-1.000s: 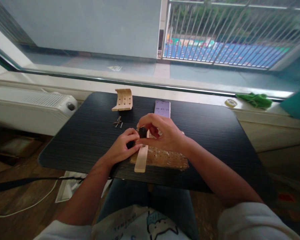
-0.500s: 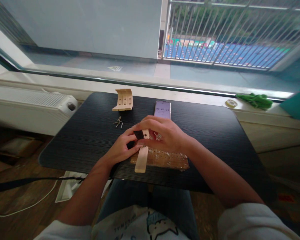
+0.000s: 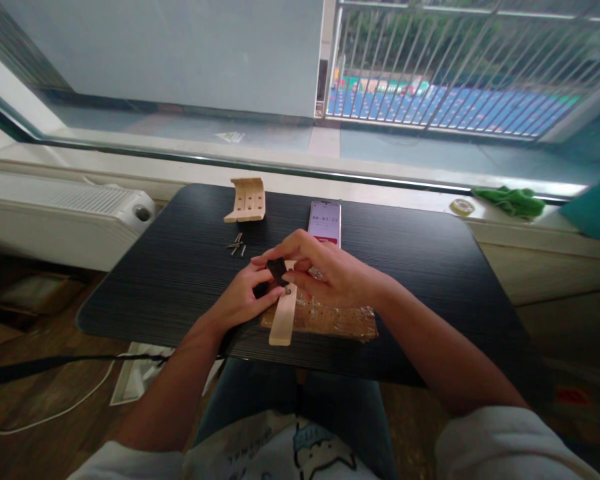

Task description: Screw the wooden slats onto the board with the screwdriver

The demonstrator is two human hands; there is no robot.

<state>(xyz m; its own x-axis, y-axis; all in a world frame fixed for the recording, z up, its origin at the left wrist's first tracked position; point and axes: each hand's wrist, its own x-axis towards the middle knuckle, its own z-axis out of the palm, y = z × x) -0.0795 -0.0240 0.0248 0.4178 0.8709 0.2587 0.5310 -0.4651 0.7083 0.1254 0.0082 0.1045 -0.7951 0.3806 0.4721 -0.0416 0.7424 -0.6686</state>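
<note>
A pale wooden strip [image 3: 281, 325] with holes lies over a brown block [image 3: 335, 319] wrapped in clear film. My left hand [image 3: 243, 293] grips the strip's left edge, its thumb lying beside a hole. A small dark, flat-sided piece [image 3: 277, 269] sits upright at the strip's upper part. Bent over it from the right, my right hand [image 3: 333, 270] pinches the dark piece between thumb and fingers. Part of the strip's far end is hidden by my right fingers. Several metal screws [image 3: 237, 245] lie loose to the left of the hands.
Beyond the screws stands a wooden piece with rows of holes [image 3: 250, 203]. A phone showing a timer [image 3: 325, 220] lies behind my right hand on the black table [image 3: 160, 267]. Tape [image 3: 462, 207] and a green cloth [image 3: 510, 202] rest on the windowsill.
My right thumb has moved up onto the dark piece, which is turned slightly. A hole in the strip below it shows more plainly. My left hand stays in place.
</note>
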